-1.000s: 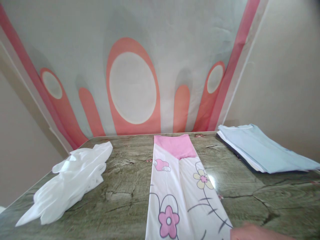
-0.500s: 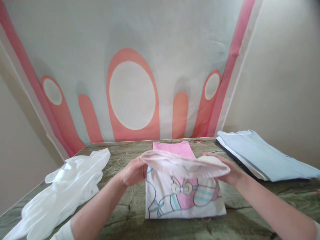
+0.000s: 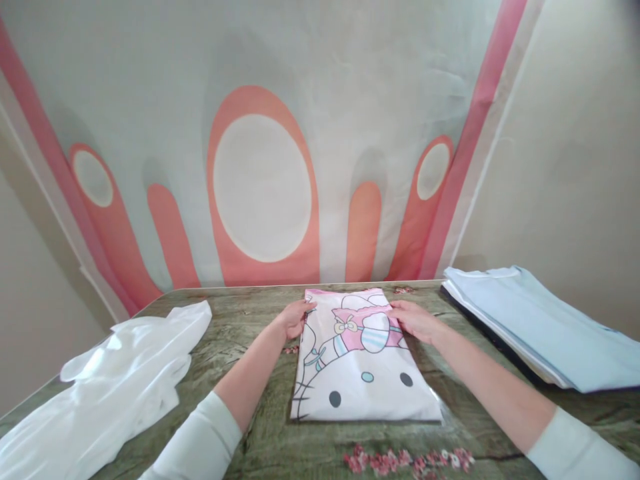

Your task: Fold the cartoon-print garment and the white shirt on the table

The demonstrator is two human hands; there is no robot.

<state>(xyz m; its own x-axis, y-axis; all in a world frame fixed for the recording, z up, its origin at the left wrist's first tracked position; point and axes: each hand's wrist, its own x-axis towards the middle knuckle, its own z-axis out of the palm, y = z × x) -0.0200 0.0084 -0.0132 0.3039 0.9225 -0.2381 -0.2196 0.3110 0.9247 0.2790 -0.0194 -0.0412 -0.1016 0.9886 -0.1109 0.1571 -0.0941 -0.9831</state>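
In the head view a folded white-and-pink shirt (image 3: 370, 373) with a cartoon cat print lies flat on the wood-grain table, the printed eyes and nose toward me. My left hand (image 3: 295, 319) is closed at its far left edge, fingertips over the cloth. At the far right edge my right hand (image 3: 416, 321) is closed on the fabric, its thumb side against the print. What lies under the folded layers is hidden.
On the left lies a crumpled white garment (image 3: 120, 380). A stack of folded clothes (image 3: 550, 327), light blue on top, sits on the right. The table (image 3: 250, 433) shows a pink flower print near me; a wall with a coral pattern (image 3: 260, 273) rises behind it.
The lifted near part of the shirt has come down flat over the pink part, and the cat's face now shows. Both hands have moved away from me, to the shirt's far end.
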